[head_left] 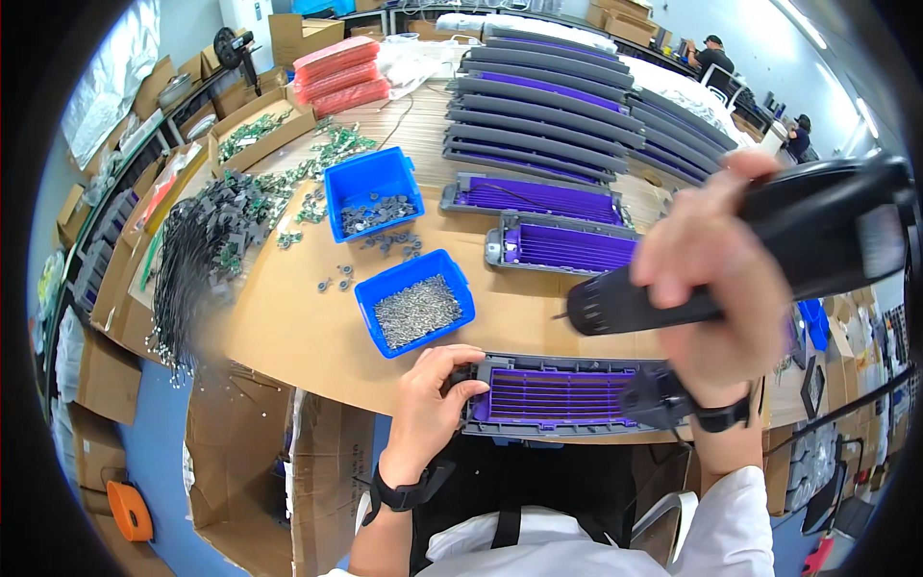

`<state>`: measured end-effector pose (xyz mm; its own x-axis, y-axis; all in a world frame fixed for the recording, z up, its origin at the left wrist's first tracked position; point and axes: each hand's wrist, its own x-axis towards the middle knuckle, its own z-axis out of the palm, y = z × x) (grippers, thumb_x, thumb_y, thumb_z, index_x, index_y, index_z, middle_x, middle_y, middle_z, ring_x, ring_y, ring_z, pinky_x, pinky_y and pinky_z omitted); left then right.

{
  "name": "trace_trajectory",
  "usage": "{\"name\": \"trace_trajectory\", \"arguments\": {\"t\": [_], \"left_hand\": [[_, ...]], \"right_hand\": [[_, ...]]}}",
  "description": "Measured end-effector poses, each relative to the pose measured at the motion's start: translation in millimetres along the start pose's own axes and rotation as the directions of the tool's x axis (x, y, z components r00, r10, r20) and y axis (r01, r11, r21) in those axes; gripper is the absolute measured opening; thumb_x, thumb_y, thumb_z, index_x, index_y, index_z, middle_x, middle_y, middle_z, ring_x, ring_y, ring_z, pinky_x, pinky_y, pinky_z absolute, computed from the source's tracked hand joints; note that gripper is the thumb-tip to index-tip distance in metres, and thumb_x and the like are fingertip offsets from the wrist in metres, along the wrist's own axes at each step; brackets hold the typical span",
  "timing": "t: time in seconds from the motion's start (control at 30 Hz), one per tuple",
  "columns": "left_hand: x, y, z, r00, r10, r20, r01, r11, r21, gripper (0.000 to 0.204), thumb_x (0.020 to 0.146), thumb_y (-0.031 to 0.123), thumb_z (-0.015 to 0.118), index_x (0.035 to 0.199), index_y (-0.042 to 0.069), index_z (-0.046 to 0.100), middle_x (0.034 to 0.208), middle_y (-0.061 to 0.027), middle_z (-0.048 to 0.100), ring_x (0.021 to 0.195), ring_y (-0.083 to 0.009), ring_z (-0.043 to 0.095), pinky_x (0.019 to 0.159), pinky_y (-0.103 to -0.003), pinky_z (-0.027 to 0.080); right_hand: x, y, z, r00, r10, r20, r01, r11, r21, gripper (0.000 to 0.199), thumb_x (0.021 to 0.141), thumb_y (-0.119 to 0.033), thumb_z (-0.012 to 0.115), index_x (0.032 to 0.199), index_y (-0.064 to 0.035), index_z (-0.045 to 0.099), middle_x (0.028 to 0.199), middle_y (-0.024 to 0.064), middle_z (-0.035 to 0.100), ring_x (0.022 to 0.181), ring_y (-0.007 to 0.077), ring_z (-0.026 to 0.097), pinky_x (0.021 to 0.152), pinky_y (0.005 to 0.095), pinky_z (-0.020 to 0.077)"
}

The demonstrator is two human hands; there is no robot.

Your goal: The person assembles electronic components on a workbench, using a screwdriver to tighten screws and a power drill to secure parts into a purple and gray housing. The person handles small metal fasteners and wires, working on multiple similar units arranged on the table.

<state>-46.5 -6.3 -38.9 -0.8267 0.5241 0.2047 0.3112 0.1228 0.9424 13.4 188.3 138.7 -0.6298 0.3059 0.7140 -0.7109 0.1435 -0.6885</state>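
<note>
The left hand (428, 404) rests on the left end of a grey-framed purple grille panel (553, 396) at the near edge of the bench (288, 327), its fingers (471, 387) curled loosely over the panel's corner. The right hand (716, 288) is wrapped tight around a black electric screwdriver (731, 264) held above the panel's right half, tip pointing left. Just beyond the panel's left end sits a blue bin of screws (415, 303).

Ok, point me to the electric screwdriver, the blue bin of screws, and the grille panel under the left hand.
electric screwdriver (635, 306): head view, on its black barrel near the tip.
blue bin of screws (460, 279): head view, on its right rim.
grille panel (553, 396): head view, on the purple slats.
left hand (433, 394): head view, on its back.
</note>
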Motion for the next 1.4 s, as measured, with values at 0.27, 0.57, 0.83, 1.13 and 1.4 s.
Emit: {"name": "trace_trajectory", "arguments": {"t": [0.27,0.57,0.83,1.13,1.4], "left_hand": [[5.5,2.1,2.2,0.990,0.136,-0.021,-0.134,0.987,0.088,0.034,0.078,-0.005,0.077,0.109,0.000,0.068,0.107,-0.0092,0.068,0.094,-0.0166,0.066,0.081,-0.029,0.056],[5.7,6.8,0.0,0.986,0.160,-0.045,-0.156,0.984,0.087,0.034,0.075,-0.002,0.079,0.107,0.001,0.068,0.101,-0.0115,0.069,0.090,-0.0233,0.066,0.075,-0.032,0.054],[6.1,4.4,1.5,0.984,0.172,-0.053,-0.168,0.983,0.075,0.034,0.075,-0.004,0.078,0.106,0.001,0.068,0.102,-0.0117,0.069,0.091,-0.0244,0.066,0.076,-0.033,0.054],[6.7,3.7,-0.6,0.981,0.190,-0.048,-0.185,0.979,0.086,0.035,0.074,-0.004,0.078,0.106,0.001,0.068,0.101,-0.0113,0.070,0.092,-0.0260,0.067,0.077,-0.033,0.054],[6.4,3.9,-1.5,0.984,0.170,-0.049,-0.167,0.984,0.056,0.034,0.074,-0.002,0.078,0.106,0.001,0.067,0.101,-0.0120,0.069,0.094,-0.0300,0.065,0.080,-0.036,0.052]], "right_hand": [[-13.2,60.0,43.3,0.994,0.101,0.030,-0.103,0.993,0.055,0.038,0.083,0.002,0.064,0.118,0.0020,0.049,0.069,0.0072,0.059,0.059,0.0146,0.058,0.058,0.0299,0.0508],[-25.8,98.3,41.3,0.995,0.087,0.046,-0.091,0.991,0.095,0.035,0.080,0.007,0.073,0.111,0.0032,0.057,0.079,0.0063,0.064,0.065,0.0085,0.061,0.056,0.0226,0.0495],[-25.3,109.3,37.7,0.996,0.084,0.035,-0.087,0.989,0.118,0.037,0.079,0.005,0.075,0.111,0.0032,0.057,0.077,0.0065,0.064,0.065,0.0094,0.062,0.055,0.0236,0.0501],[-27.5,117.4,42.2,0.993,0.104,0.062,-0.110,0.988,0.107,0.036,0.080,0.006,0.074,0.111,0.0020,0.056,0.082,0.0069,0.063,0.066,0.0098,0.062,0.057,0.0245,0.0514],[-28.5,119.5,47.7,0.987,0.145,0.072,-0.151,0.985,0.086,0.035,0.080,0.008,0.069,0.111,0.0010,0.053,0.081,0.0074,0.062,0.063,0.0117,0.061,0.057,0.0263,0.0519]]}}
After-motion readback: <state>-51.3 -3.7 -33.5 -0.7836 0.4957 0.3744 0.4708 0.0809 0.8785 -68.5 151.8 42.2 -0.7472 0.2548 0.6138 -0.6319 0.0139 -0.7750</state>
